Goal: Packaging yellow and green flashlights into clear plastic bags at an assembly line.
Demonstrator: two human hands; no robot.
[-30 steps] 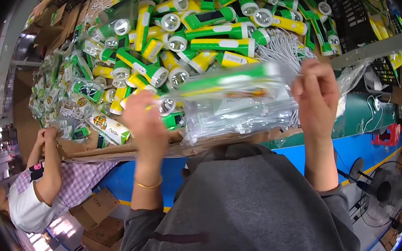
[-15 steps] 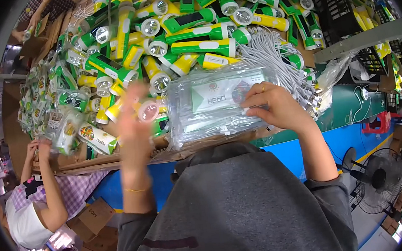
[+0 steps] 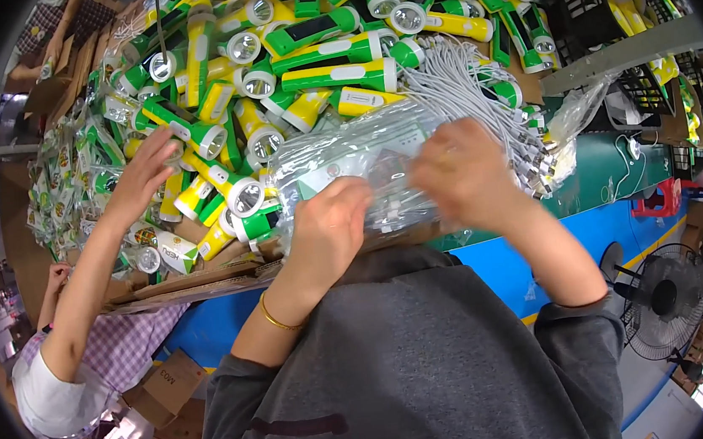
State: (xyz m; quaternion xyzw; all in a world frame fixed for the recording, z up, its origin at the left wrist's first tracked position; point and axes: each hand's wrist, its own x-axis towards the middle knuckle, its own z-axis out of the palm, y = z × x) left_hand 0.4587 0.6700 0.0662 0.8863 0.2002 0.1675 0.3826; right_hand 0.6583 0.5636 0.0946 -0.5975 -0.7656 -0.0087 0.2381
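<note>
And across comes the left grip (image 3: 328,226), away from the flashlights (image 3: 338,75) and over to the near side of the bag stack (image 3: 352,137), while a co-worker's hand (image 3: 142,174) has reached out over flashlights left of that stack. The clear bags lie flat in front of the wearer, right at the 2 grips. Left grip: fingertips bunched together; whether film is pinched there, I can't tell. Right grip (image 3: 467,168): fingers curled over the stack's right end, too blurred to call. These bags should handle light, limp and slippery, likely clinging together; best hold looks like a loose edge, 1 layer between thumb and forefinger. White cables (image 3: 463,82) crowd the stack's far right corner, the green bench (image 3: 585,187) showing farther right of it.
</note>
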